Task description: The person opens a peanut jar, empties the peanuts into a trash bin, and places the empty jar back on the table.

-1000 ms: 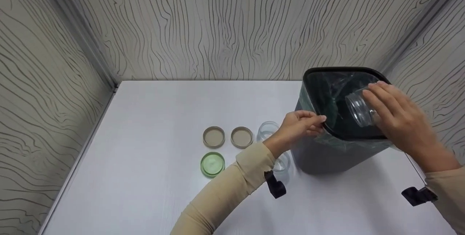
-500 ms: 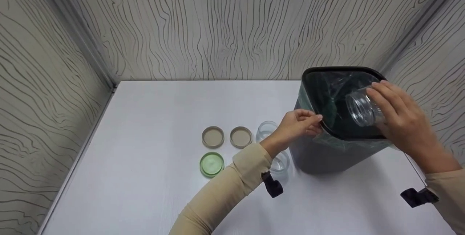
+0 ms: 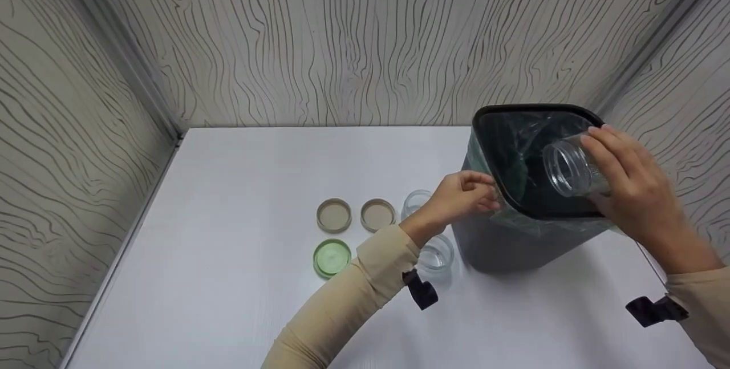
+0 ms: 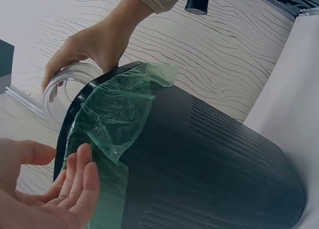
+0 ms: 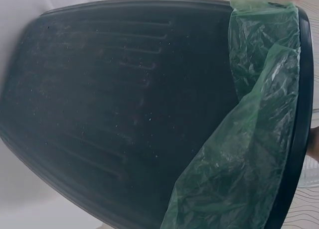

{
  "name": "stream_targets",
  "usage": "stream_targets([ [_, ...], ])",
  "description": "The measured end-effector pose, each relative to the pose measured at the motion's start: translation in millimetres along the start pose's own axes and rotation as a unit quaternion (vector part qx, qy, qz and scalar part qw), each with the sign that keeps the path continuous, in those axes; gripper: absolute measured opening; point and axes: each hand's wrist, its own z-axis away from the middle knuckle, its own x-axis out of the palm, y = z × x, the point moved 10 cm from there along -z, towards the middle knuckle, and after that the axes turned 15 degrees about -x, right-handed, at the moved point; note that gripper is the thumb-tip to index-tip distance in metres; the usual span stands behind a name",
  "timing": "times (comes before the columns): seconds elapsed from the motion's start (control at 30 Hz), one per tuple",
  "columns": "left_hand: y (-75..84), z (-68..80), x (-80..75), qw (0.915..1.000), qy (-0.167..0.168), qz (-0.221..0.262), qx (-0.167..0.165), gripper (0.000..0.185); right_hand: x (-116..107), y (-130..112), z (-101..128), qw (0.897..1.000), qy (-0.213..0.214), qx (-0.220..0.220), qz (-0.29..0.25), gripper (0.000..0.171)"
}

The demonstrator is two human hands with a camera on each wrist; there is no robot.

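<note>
Right hand (image 3: 633, 186) grasps a clear jar (image 3: 570, 166), tipped mouth-first over the bin (image 3: 513, 243). Left hand (image 3: 465, 198) sits at the bin's rim, fingers loosely bent, apparently grasping nothing. With the bin unbraced, it could tilt or slide, and the jar could strike the rim and slip.
</note>
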Motion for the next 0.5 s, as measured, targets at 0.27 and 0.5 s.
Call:
stream_targets([
  [0.27,3.2,11.8,-3.2,0.9997,-0.005,0.004,0.024,0.03,-2,-1,-1,1.0,-0.001,0.017,-0.002,0.104],
  [0.5,-2.0,17.6,-9.3,0.9994,-0.008,0.008,0.032,0.03,-5,0,2,0.999,0.014,0.044,-0.011,0.102],
])
